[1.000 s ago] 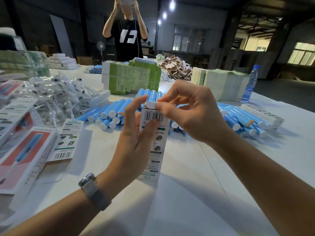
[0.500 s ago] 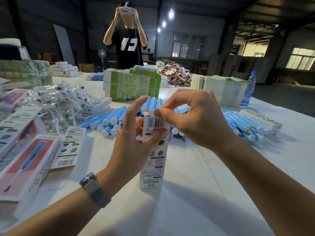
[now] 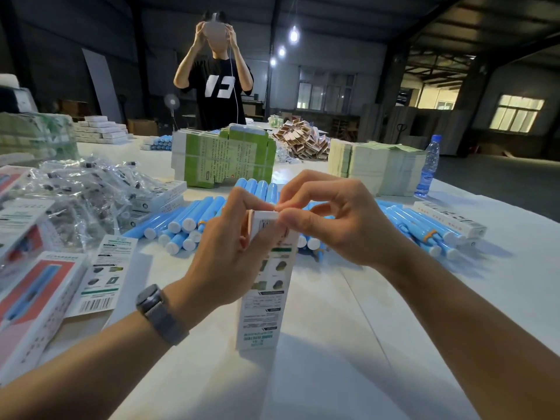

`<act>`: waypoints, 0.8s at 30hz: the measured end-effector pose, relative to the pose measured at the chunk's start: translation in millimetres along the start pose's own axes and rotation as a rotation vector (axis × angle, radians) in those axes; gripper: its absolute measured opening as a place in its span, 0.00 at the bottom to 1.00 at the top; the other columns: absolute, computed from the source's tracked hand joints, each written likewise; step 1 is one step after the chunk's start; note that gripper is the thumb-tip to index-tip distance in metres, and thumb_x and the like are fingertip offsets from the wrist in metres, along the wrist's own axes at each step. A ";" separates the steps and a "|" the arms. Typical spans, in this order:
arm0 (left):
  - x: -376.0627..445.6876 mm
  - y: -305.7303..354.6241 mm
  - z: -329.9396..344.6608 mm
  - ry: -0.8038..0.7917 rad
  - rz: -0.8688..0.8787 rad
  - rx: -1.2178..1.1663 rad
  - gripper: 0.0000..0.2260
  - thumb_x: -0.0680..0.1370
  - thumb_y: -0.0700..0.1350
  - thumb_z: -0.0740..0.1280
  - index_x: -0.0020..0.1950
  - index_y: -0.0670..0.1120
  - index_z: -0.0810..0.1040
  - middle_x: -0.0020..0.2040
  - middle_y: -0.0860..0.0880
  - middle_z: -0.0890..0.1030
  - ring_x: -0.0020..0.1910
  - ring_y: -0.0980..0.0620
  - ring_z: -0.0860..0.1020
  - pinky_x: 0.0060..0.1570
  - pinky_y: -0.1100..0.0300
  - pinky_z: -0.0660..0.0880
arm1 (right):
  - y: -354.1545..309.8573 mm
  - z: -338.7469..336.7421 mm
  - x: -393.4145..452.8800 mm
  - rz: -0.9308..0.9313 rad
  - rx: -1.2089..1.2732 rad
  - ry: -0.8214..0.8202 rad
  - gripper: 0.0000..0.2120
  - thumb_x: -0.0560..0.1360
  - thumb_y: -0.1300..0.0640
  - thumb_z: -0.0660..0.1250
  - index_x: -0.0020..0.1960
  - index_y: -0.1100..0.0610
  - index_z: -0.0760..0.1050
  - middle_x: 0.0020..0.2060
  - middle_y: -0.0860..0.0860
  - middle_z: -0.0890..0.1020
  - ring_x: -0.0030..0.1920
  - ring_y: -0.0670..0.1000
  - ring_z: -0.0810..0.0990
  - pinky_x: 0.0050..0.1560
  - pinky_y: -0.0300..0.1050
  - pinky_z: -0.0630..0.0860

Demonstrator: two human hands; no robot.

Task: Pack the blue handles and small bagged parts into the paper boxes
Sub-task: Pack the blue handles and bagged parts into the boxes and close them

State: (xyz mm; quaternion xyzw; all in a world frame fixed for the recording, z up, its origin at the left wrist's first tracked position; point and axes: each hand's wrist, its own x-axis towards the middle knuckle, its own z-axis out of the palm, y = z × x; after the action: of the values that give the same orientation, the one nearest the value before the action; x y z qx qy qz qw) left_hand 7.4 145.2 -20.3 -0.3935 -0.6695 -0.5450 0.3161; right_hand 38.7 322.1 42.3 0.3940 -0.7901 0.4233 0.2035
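A tall white paper box (image 3: 266, 286) stands upright on the white counter (image 3: 348, 344), its bottom edge resting on the surface. The left hand (image 3: 224, 256) wraps the box's upper part from the left, its grip closed around the sides, thumb up near the top edge. The right hand (image 3: 330, 219) comes in from the right, its grip pinching the top flap (image 3: 263, 214) of the box between thumb and forefinger, the other fingers curled loosely above. A watch (image 3: 160, 310) sits on the left wrist.

Just beyond both grips lies a heap of blue handles (image 3: 188, 216), spreading left and right of the hands. Farther left of the left grip sits a pile of small bagged parts (image 3: 81, 189) in clear plastic, with flat printed boxes (image 3: 33, 295) nearer the left forearm. Beyond the handles stands a green carton stack (image 3: 224, 159); a water bottle (image 3: 428, 165) stands far right of the right grip. A person (image 3: 216, 77) in a black shirt stands across the counter.
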 end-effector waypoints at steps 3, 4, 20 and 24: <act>0.7 -4.2 1.3 0.027 0.059 -0.015 0.07 0.81 0.61 0.59 0.47 0.60 0.69 0.35 0.52 0.78 0.27 0.54 0.75 0.23 0.53 0.71 | 3.9 0.0 -0.3 -0.012 -0.015 -0.013 0.04 0.74 0.58 0.69 0.45 0.59 0.81 0.45 0.59 0.78 0.45 0.64 0.78 0.32 0.65 0.73; 0.8 -5.0 1.5 0.044 0.063 -0.003 0.10 0.81 0.60 0.58 0.46 0.56 0.69 0.35 0.49 0.77 0.27 0.52 0.74 0.23 0.52 0.70 | 4.7 0.8 0.0 -0.025 -0.050 -0.015 0.03 0.74 0.60 0.70 0.45 0.60 0.81 0.45 0.58 0.79 0.46 0.58 0.79 0.34 0.63 0.75; -9.8 -12.2 -4.2 0.101 -0.125 0.048 0.05 0.78 0.54 0.53 0.49 0.62 0.67 0.38 0.53 0.82 0.31 0.52 0.81 0.26 0.52 0.77 | 33.6 56.3 -9.7 0.169 -0.011 0.386 0.12 0.77 0.57 0.69 0.59 0.50 0.78 0.53 0.46 0.75 0.50 0.46 0.78 0.43 0.54 0.81; -7.6 -14.7 -7.8 0.071 -0.105 0.112 0.06 0.80 0.56 0.55 0.52 0.58 0.70 0.37 0.53 0.81 0.32 0.53 0.80 0.26 0.55 0.76 | 31.3 70.1 -14.7 0.339 -0.047 0.213 0.33 0.75 0.45 0.67 0.76 0.54 0.62 0.59 0.48 0.72 0.56 0.47 0.76 0.55 0.49 0.79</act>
State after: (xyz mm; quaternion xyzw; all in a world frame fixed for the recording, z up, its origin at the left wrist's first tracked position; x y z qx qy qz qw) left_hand -1.8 134.7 -32.2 -0.3199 -0.7071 -0.5362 0.3321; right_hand 23.6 280.9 -22.4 0.2033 -0.8288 0.4722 0.2210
